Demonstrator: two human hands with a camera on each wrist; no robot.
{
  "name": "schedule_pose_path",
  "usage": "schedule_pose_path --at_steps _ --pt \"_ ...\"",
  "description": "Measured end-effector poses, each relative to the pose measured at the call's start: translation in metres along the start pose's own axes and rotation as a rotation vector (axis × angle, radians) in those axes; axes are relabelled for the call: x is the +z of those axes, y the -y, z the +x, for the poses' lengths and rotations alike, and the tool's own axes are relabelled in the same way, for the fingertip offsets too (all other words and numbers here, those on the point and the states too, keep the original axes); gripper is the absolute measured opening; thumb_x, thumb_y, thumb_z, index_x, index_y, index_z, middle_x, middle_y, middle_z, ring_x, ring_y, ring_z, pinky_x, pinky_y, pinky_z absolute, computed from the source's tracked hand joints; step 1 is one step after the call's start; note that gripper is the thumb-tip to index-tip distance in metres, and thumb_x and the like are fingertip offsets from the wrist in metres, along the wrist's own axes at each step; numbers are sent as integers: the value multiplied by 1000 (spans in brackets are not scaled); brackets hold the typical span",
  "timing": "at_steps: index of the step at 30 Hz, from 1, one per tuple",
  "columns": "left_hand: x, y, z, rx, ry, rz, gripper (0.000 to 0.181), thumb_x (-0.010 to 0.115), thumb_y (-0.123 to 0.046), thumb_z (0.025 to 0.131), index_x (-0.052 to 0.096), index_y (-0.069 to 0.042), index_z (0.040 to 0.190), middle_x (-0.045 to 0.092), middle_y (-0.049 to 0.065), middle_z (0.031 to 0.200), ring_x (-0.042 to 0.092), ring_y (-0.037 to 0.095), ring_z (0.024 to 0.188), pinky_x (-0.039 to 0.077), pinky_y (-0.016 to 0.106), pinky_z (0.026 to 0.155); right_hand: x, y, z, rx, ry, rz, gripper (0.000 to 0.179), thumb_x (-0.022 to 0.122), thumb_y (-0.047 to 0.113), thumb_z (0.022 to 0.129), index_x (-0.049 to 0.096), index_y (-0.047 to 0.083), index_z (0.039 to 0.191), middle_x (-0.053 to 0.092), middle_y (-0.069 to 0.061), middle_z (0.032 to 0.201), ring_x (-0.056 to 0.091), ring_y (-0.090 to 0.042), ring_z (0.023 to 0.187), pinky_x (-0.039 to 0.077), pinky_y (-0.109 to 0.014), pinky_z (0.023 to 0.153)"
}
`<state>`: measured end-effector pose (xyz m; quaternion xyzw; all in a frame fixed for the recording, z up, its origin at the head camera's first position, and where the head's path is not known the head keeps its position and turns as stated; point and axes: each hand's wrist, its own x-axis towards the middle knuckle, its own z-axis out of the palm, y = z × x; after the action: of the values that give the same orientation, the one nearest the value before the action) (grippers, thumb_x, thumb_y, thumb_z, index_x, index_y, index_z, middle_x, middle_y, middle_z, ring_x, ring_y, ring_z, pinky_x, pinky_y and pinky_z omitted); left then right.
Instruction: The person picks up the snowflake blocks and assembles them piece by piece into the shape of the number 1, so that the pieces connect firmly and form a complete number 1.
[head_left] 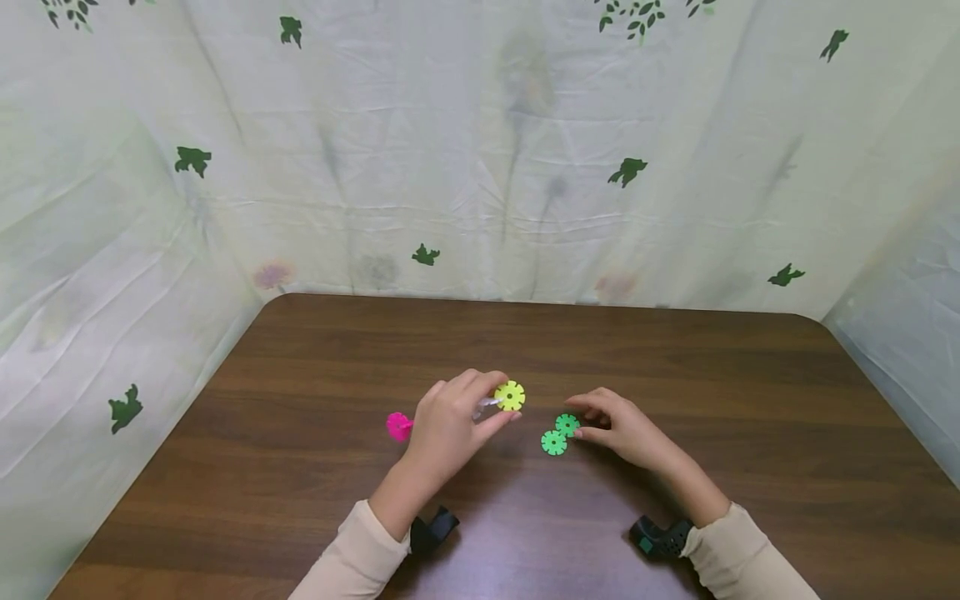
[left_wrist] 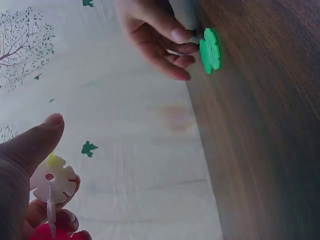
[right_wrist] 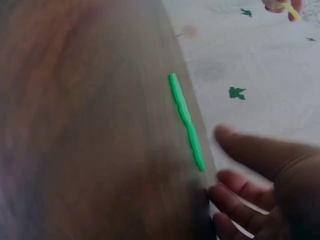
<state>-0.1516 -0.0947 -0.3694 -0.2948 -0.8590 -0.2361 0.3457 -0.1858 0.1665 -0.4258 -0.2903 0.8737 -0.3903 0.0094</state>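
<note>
My left hand (head_left: 450, 421) holds a small build of notched plastic discs above the table. A yellow disc (head_left: 511, 396) is at the thumb and fingertips, and a pink disc (head_left: 399, 427) shows on the hand's other side. Between them, in the left wrist view, a white disc (left_wrist: 54, 181) has another pale disc slotted edge-on into it. Two green discs (head_left: 554, 442) lie flat on the table, edge to edge. Beside them is my right hand (head_left: 626, 427), thumb and fingers apart; in the right wrist view a gap separates its fingertips from the green strip (right_wrist: 187, 122).
The brown wooden table (head_left: 315, 358) has a far edge against a pale curtain (head_left: 465, 167) printed with green birds. Black wrist devices (head_left: 660, 537) sit at both cuffs, close over the tabletop.
</note>
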Motion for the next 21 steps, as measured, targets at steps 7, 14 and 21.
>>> schedule_pose_path --at_steps 7,14,21 --pt "0 0 -1 1 -3 0 38 79 -30 66 64 -13 97 61 -7 81 57 7 73 39 25 55 7 -3 -1 -23 35 -138 30 69 17 79 61 12 108 49 1 97 46 -14 89 42 -32 75" --pt "0 0 -2 15 -2 -7 38 79 -30 66 63 -13 95 60 -7 79 55 6 69 39 24 54 3 -2 -1 47 31 -48 27 69 12 79 55 14 102 54 7 81 51 -10 73 44 -26 64" --pt "0 -4 -2 30 35 -32 37 79 -28 67 63 -10 94 60 -6 79 53 6 66 42 23 55 -8 12 1 -5 -78 -1 24 65 6 82 60 8 106 57 6 81 53 -9 71 46 -26 62"
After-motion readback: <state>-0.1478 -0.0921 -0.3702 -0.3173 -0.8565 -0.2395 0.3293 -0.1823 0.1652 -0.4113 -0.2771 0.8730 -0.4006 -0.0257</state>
